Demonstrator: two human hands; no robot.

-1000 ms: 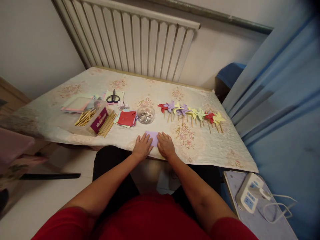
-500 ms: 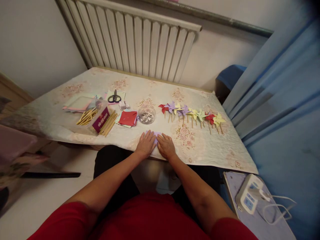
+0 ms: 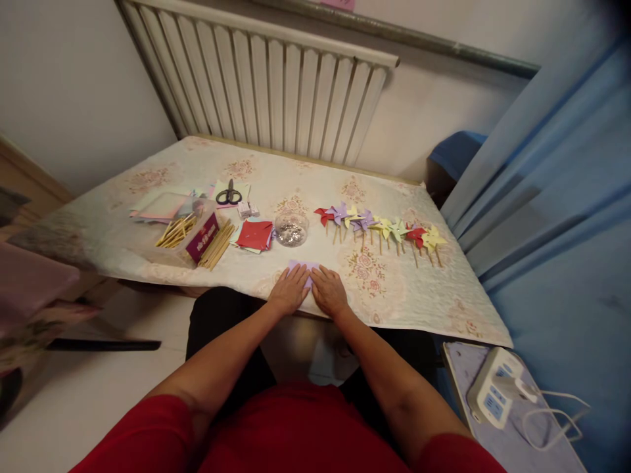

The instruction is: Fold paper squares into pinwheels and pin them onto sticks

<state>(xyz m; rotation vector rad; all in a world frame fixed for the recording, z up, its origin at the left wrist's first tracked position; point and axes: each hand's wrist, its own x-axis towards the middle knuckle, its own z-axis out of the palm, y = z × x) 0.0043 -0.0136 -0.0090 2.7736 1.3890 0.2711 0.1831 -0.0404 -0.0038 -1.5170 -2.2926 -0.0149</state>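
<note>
A piece of purple paper [image 3: 309, 265] lies at the table's front edge, mostly covered by my hands. My left hand [image 3: 290, 289] rests flat on its left part, fingers stretched forward. On its right part lies my right hand [image 3: 329, 290], also flat, with the fingertips close to those of the left. Just beyond is a round clear container [image 3: 292, 230] of small shiny pieces. To its left sits a stack of coloured paper squares [image 3: 255, 234], a red one on top. Several finished paper pinwheels [image 3: 389, 228] on sticks lie in a row at the right.
A clear plastic box [image 3: 170, 255] of wooden sticks stands at the left, with more sticks [image 3: 217, 246] beside it. Behind are scissors [image 3: 229, 194], small boxes [image 3: 247, 209] and paper sheets [image 3: 160, 205]. A power strip [image 3: 494, 387] lies at lower right, near the blue curtain [image 3: 557, 249].
The view has shifted slightly. My hands stay flat on the purple paper, and a little more of its far edge shows beyond the fingers.
</note>
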